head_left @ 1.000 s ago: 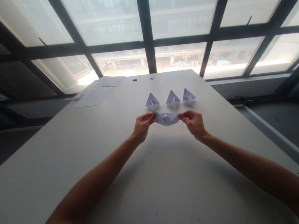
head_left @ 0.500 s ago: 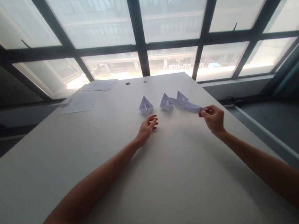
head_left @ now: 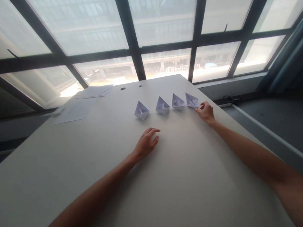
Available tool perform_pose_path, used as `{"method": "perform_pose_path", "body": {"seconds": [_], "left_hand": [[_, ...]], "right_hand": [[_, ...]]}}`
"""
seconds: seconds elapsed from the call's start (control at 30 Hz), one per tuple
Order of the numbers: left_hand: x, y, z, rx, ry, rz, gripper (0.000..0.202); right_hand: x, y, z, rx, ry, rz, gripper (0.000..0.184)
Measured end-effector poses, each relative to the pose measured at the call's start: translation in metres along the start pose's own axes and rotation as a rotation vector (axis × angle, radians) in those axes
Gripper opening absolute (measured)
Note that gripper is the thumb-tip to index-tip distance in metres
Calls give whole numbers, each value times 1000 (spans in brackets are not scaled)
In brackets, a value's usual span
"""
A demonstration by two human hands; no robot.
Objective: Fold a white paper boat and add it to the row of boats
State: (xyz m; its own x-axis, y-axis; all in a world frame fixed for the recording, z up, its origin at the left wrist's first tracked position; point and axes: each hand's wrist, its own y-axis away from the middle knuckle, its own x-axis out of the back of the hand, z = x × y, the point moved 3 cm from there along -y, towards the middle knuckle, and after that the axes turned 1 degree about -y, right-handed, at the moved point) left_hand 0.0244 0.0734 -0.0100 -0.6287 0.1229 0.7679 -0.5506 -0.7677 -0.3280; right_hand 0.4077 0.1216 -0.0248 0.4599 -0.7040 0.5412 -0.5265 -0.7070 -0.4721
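Hands well apart over the pale surface (head_left: 189,181): the left hand (head_left: 146,144) is open, its fingers loosely spread and holding nothing, and it sits in front of the row of boats without touching any of them. The right hand (head_left: 206,112) is at the far right end of the row, its fingers (head_left: 199,108) curled slightly and reaching the lower corner of the rightmost paper boat (head_left: 192,100). They seem to touch it, but whether they pinch it cannot be told from this view. Four folded paper boats stand upright in a slightly slanting line across the surface. Besides the rightmost, these are the leftmost paper boat (head_left: 141,110), the second paper boat (head_left: 162,105) and the third paper boat (head_left: 178,101). The three on the right sit just beside one another, with a somewhat wider gap before the leftmost (all look faintly lavender in this light). Farther back on the left lie loose paper sheets (head_left: 74,111) and a small stack of paper (head_left: 94,92). Two small dark holes (head_left: 123,88) mark the far part of the surface. Behind it rises a large window (head_left: 164,20) with dark frames, and a blue-grey curtain (head_left: 286,54) hangs at the right.
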Motion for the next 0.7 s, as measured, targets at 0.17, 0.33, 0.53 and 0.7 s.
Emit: {"method": "perform_pose_path", "body": {"seconds": [0.17,0.33,0.53,0.7], "left_hand": [[9,17,-16,118,-390,-54,55],[8,25,-28,208,-518,-207,68],[1,16,6,83,-511,-144,62],[-46,-5,92,-343,-326,-242,52]], "right_hand": [[23,55,-47,403,63,-108,41],[3,115,-77,609,191,-618,60],[56,118,-90,550,91,-564,52],[257,122,-28,252,26,11,33]]}}
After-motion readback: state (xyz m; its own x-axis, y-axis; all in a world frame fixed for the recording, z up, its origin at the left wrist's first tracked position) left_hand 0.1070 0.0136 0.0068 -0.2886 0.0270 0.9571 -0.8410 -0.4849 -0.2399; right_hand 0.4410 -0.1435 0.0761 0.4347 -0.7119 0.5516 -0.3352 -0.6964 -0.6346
